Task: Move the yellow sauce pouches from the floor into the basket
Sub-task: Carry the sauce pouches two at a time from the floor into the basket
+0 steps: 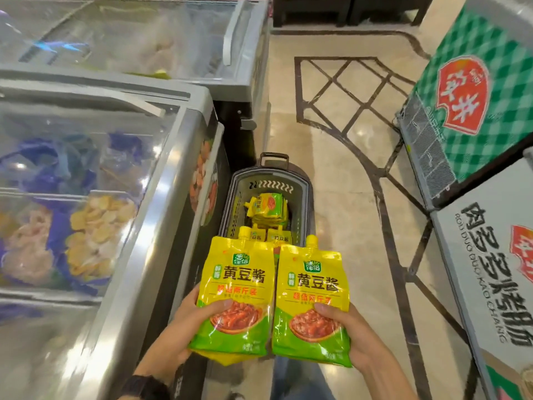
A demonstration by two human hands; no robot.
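From the head camera, both hands are raised in front of the body, each grasping one yellow sauce pouch. The left hand point(178, 333) grips the left pouch point(239, 284) at its lower left corner, with the thumb pressed flat on the printed front and the fingers hidden behind it. The right hand point(354, 336) grips the right pouch point(313, 287) at its lower right corner in the same way, thumb on the front. The two pouches are held upright side by side, spouts up, with their inner edges touching or nearly so. A strip of yellow shows under the left pouch's bottom edge; whether it belongs to another pouch behind cannot be told.

Both held pouches are off the floor point(346, 140) and not in the basket point(305, 203); their tops overlap its near end in the picture. The grey basket stands on the floor just ahead of the hands, close beside the chest freezer point(161, 180) on the left. A pile of yellow pouches point(266, 207) lies in it, and more stand at its near end with their spouts up.

A dark wristband point(144, 385) sits on the left wrist. To the right stand a green checked carton point(476, 111) and a white carton point(490, 269). A second freezer point(144, 39) lies farther back.
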